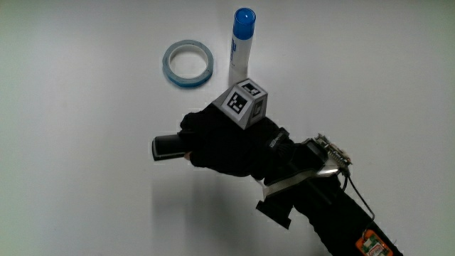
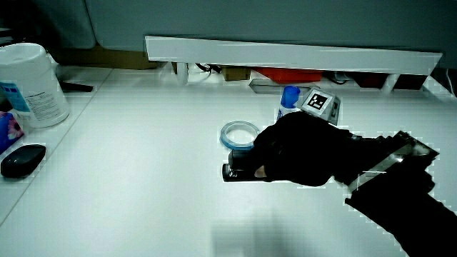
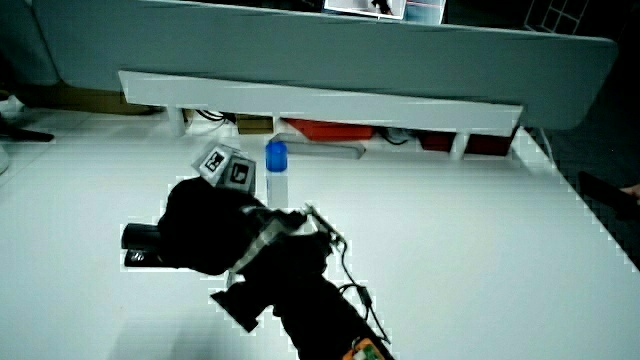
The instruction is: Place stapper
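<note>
The hand (image 1: 220,146) grips the black stapler (image 1: 168,146) — fingers wrapped round it, nearer the person than the tape roll (image 1: 188,63); it should settle flat before release.

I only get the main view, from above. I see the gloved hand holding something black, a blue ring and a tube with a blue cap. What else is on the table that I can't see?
Observer: In a side view, a big white tub with a label stands near the table's edge, well away from the hand holding the stapler.
Operator: Is anything beside the tub?
Observer: Yes, a flat black oval thing lies nearer to the person than the tub. I cannot tell what it is.
Operator: What comes after the tube?
Observer: A low white partition, farther from the person than the tube, with something red under it.
</note>
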{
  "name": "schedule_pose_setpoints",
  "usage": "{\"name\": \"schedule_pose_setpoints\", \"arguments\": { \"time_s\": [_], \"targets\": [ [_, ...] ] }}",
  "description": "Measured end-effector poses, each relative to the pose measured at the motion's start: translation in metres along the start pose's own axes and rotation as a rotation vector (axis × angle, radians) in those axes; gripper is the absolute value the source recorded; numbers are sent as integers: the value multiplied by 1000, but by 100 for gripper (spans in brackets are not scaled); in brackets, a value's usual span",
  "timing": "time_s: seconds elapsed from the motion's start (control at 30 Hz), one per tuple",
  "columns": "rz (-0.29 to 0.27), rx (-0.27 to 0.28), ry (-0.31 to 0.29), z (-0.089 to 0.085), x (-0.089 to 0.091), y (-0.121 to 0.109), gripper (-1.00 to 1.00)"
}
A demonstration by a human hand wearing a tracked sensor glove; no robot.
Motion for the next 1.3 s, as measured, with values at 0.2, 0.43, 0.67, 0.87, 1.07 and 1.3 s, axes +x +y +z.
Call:
{"name": "schedule_pose_setpoints", "arguments": {
  "time_s": [0.2,0.43,0.67,0.87,1.07,1.3],
  "targets": [
    [-21,-73,20,-28,6,8,0],
    [-48,-138,18,-58,19,18,0],
    [-78,-185,8,-78,32,24,0],
    [-92,-212,31,-88,41,26,0],
    [-94,-204,52,-87,44,25,-6],
    [-103,-231,78,-87,49,22,-50]
  ]
}}
